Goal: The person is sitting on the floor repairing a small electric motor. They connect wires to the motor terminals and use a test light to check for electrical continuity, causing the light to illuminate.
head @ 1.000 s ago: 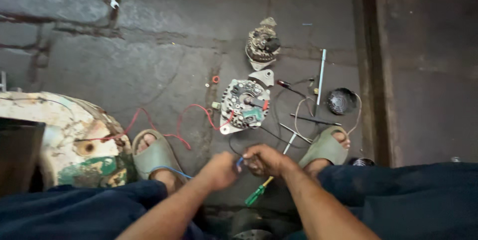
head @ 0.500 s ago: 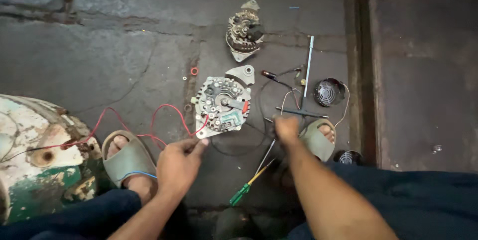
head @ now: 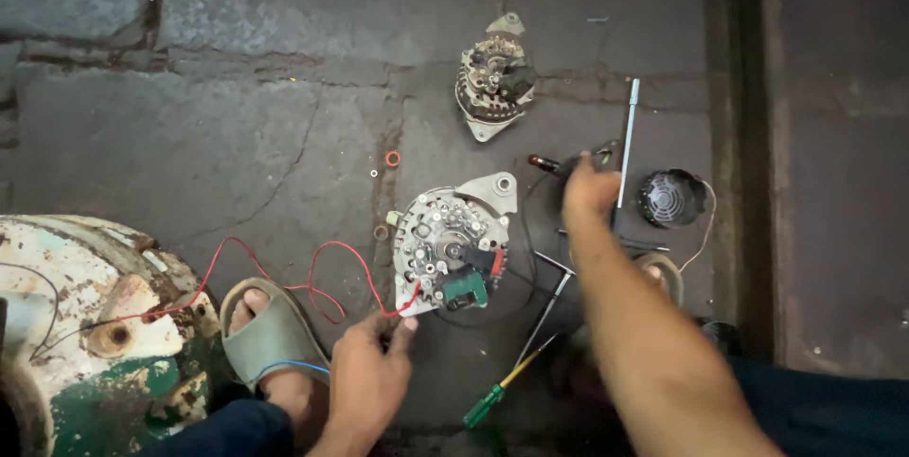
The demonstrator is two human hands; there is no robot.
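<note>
Left hand (head: 365, 376) pinches the red wire (head: 331, 258) at the opened alternator (head: 453, 250) on the floor, while right hand (head: 589, 190) closes on a probe (head: 547, 164).

Both forearms bare, no sleeves showing. Left hand (head: 365, 376) and right hand (head: 589, 190) ungloved. Dark blue trousers (head: 814, 410). Grey-green slide sandal (head: 270, 339) on foot, seven o'clock.

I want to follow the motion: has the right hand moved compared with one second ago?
Yes. The right hand has moved up and away from the body, past the alternator, toward the long metal rod.
</note>
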